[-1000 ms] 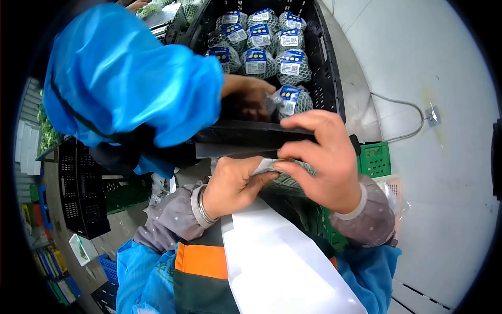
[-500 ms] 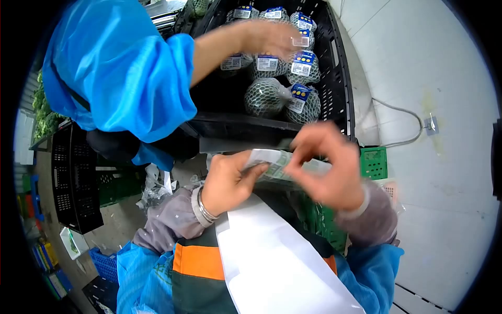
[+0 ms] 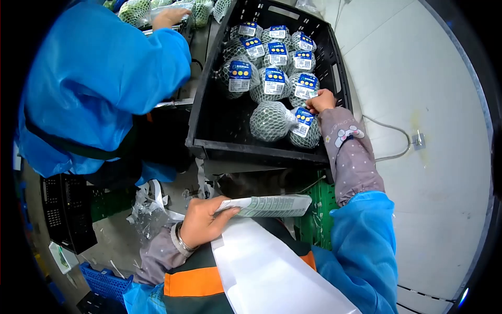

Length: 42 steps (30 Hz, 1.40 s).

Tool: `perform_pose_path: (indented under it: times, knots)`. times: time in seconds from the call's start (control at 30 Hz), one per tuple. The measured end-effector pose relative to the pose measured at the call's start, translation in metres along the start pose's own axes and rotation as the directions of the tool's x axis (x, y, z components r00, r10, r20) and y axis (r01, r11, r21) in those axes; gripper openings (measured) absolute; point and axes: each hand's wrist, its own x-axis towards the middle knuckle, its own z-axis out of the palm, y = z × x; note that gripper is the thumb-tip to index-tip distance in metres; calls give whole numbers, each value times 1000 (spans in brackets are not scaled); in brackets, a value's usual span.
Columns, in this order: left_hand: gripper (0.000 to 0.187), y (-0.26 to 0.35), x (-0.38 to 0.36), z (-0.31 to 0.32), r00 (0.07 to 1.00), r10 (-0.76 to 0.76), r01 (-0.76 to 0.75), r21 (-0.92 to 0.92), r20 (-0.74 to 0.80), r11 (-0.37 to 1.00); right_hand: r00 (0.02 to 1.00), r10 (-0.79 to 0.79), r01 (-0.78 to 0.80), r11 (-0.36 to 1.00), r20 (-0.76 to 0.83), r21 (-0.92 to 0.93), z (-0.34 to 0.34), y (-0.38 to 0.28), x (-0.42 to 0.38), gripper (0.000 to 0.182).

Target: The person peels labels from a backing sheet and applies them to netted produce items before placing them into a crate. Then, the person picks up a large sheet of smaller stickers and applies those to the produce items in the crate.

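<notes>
My left hand (image 3: 203, 222) grips a folded strip of label paper (image 3: 274, 206) with green printing, its long white tail (image 3: 277, 269) hanging down over my apron. Inside the black crate (image 3: 251, 150), my right hand (image 3: 322, 101) has its fingers pinched at the lower corner of the blue-and-white tag on a round net-wrapped produce item (image 3: 297, 99). Whatever lies between those fingertips is too small to make out. Just below that hand sits another tagged net-wrapped item (image 3: 305, 135), and left of it one (image 3: 270, 121) shows no tag.
Several more tagged net-wrapped items fill the crate's far part. At left, a co-worker in a blue smock (image 3: 110, 68) reaches toward netted produce (image 3: 136, 12). Plastic scraps (image 3: 149, 209), a black crate (image 3: 67, 212) and a blue basket (image 3: 106, 281) lie lower left. A white wall (image 3: 444, 157) stands right.
My right hand has left the label strip and reached forward into the crate. The co-worker's arm has withdrawn from the crate to the upper left. My left hand still holds the strip.
</notes>
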Motion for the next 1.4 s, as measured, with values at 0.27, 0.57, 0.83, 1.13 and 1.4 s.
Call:
perform_pose_path:
  times: [0.27, 0.57, 0.83, 1.13, 1.4]
  knots:
    - [12, -13, -5, -28, 998, -52, 53, -17, 42, 998, 962, -272, 227, 845, -24, -484, 11, 24, 13, 52]
    - [10, -5, 9, -38, 1000, 7, -7, 11, -7, 1000, 991, -133, 130, 944, 11, -305, -1, 26, 13, 39]
    - [12, 30, 38, -50, 999, 27, -32, 103, 45, 994, 965, -193, 162, 971, 175, 176, -33, -7, 31, 17]
    - [15, 47, 77, -33, 982, 136, -147, 75, 134, 986, 1000, 21, -12, 933, -19, 359, -5, -32, 81, 14]
    - [14, 40, 82, -35, 993, 52, -60, 77, 107, 995, 946, -222, 107, 903, -237, -416, 26, -27, 107, 30]
